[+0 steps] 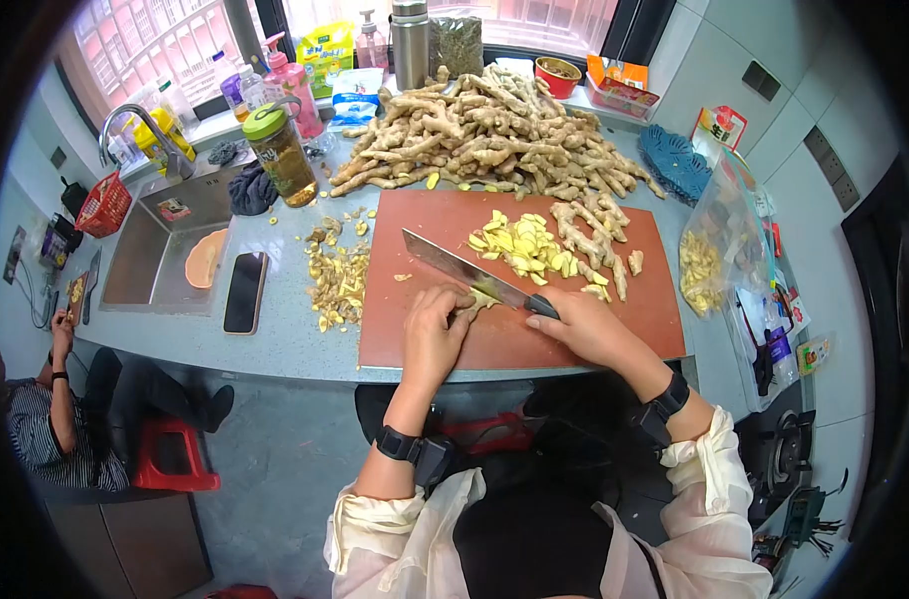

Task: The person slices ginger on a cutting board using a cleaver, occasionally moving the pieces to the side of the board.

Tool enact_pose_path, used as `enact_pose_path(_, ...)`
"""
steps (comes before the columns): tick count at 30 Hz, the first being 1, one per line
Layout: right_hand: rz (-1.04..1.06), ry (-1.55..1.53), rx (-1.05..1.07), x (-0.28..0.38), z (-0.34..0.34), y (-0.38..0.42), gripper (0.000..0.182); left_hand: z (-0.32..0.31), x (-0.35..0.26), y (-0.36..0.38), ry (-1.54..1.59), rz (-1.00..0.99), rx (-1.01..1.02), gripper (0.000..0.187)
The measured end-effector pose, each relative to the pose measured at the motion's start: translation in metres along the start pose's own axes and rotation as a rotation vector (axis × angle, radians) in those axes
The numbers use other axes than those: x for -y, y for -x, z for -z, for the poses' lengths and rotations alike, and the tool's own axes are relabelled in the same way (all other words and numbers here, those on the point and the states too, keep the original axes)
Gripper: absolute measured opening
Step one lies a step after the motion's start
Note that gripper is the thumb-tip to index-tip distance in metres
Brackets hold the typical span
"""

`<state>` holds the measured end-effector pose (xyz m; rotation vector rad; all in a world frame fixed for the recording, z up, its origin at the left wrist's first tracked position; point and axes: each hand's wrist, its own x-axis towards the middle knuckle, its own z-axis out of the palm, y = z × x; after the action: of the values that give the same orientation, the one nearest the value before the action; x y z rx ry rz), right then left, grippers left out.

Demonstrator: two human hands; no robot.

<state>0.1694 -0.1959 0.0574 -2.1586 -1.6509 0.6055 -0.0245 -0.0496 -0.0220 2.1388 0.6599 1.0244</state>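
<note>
My right hand (584,324) is wrapped round the black handle of a knife (464,272), whose blade points up and left over the brown cutting board (634,334). Under the blade lies a piece of ginger (482,299), held against the board by the curled fingers of my left hand (438,324). Sliced ginger (524,245) is heaped behind the knife. Whole ginger roots (592,235) rest on the board to the right of the slices. A big pile of ginger (494,130) stands behind the board.
Ginger scraps (337,285) lie left of the board, beside a phone (246,293). Farther left is a sink (145,265); a jar (280,160) stands behind. At right are a plastic bag (709,255) and blue dish (674,160). Another person (65,424) sits at far left.
</note>
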Motion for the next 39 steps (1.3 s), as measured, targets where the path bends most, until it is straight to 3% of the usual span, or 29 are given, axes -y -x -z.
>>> enact_pose_path(10,0.002,0.000,0.010,0.018,0.029,0.019,0.034,-0.002,0.001,0.001,0.018,0.016,-0.006,0.015)
enact_pose_path(39,-0.049,0.077,0.063,0.013,0.005,0.000,0.033,0.000,-0.001,0.001,0.010,0.012,-0.005,0.014)
